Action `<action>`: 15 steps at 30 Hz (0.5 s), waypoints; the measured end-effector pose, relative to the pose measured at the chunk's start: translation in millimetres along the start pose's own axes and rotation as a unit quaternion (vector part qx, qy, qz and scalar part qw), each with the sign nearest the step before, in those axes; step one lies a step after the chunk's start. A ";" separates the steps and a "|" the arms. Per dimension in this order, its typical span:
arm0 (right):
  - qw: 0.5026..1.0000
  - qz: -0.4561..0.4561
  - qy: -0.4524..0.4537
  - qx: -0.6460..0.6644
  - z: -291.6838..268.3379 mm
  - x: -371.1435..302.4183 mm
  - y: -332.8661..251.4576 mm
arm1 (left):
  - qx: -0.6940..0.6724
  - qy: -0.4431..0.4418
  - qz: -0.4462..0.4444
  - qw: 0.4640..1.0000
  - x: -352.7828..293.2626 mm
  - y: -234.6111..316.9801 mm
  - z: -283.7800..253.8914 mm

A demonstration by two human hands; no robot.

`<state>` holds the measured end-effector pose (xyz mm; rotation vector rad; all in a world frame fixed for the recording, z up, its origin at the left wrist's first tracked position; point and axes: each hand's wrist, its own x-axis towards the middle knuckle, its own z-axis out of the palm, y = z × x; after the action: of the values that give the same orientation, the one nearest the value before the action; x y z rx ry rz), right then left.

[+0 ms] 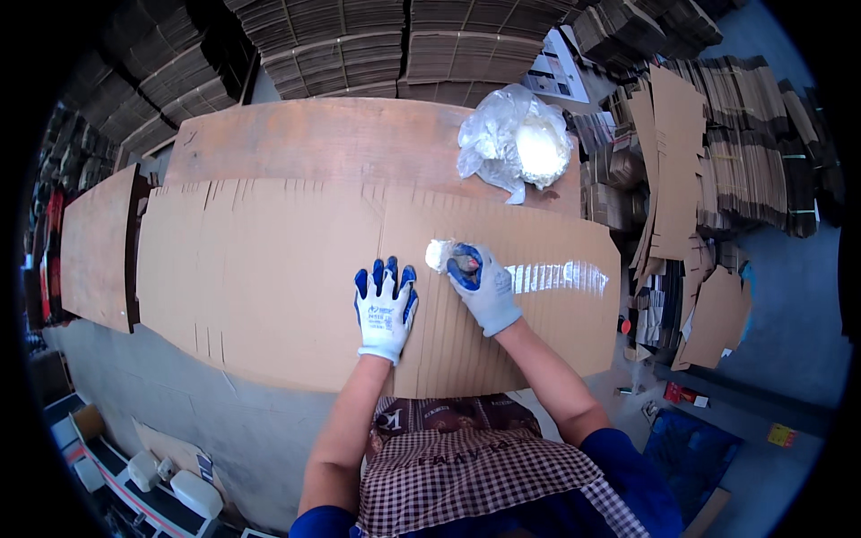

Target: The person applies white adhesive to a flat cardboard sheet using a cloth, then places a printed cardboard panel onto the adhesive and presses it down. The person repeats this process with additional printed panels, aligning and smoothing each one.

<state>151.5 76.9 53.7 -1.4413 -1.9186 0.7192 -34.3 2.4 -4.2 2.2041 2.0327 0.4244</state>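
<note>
A long sheet of brown corrugated cardboard (269,269) lies flat in front of me, with slits along its edges and ribbed creases on its right part. My left hand (384,309), in a white glove with blue fingertips, presses on it with the fingers spread. In a matching glove, my right hand (484,282) is closed around a small applicator coated in white paste (439,255), which touches the cardboard; its grip is hidden by the fingers. A shiny wet white streak (556,279) runs across the ribbed part, right of this hand.
Beyond the cardboard, a mound of white paste (543,151) sits in a clear plastic bag (489,134) on the wooden table (314,134). Bundled cardboard stacks (332,63) stand behind, more (749,161) at the right. A brown board (99,251) stands at the left.
</note>
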 end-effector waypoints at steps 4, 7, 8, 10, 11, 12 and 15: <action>0.996 0.068 -0.036 0.042 -11.8 -17.2 -21.9 | -0.009 0.006 0.001 1.000 -4.8 -2.9 2.2; 0.997 0.018 -0.068 0.005 -4.5 -43.2 -22.9 | -0.021 0.016 0.008 1.000 -4.6 -1.9 -1.2; 0.997 -0.008 -0.071 -0.014 -2.5 -49.7 -20.9 | -0.023 0.019 0.007 1.000 -4.7 -1.9 -0.5; 0.995 0.044 -0.087 0.002 -7.8 -58.3 -23.4 | -0.027 0.022 0.004 0.999 -5.9 -2.9 1.8; 0.995 0.061 -0.084 0.007 -12.3 -60.6 -32.3 | -0.026 0.018 0.004 0.999 -6.2 -3.5 2.3; 0.994 0.078 -0.081 0.012 -14.5 -64.3 -37.9 | -0.026 0.014 0.003 1.000 -6.0 -4.0 2.5; 0.994 0.059 -0.091 0.025 -3.2 -85.3 -33.5 | -0.030 0.009 0.011 0.999 -4.2 -1.3 -0.3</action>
<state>150.7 -13.8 67.2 -1.5117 -1.9464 0.9762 -35.9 -1.6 -4.7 2.1973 1.9787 0.5015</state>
